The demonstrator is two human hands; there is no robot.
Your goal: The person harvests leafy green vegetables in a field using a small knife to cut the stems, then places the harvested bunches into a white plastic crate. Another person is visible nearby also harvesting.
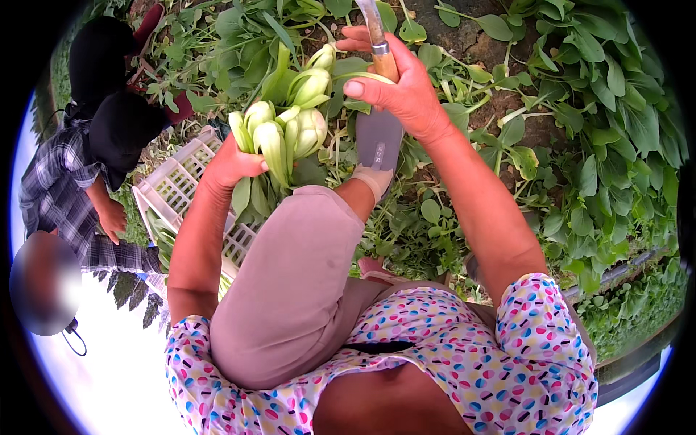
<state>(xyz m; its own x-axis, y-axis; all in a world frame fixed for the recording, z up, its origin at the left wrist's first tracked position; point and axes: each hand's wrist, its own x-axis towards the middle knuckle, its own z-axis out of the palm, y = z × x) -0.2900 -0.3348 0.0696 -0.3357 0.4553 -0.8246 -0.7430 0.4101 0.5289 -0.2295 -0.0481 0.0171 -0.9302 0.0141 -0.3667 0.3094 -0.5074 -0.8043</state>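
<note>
Several heads of bok choy [296, 114] with pale green stems are bunched in my left hand [236, 163], whose thumb lies across the stems. Their leaves hang below the hand. My right hand [405, 87] is raised just right of the bunch and holds a sickle or hooked knife by its wooden handle [385, 66]. The metal blade [372, 22] points up and leaves the top of the view. A loose stem crosses near the right thumb; whether the hand grips it is unclear.
A white plastic crate [174, 190] with greens stands left, behind my left forearm. A co-worker in a plaid shirt [54, 179] crouches beyond it. Leafy plants [592, 136] grow densely at right. Cut leaves and weeds cover the soil around my grey shoe [379, 144].
</note>
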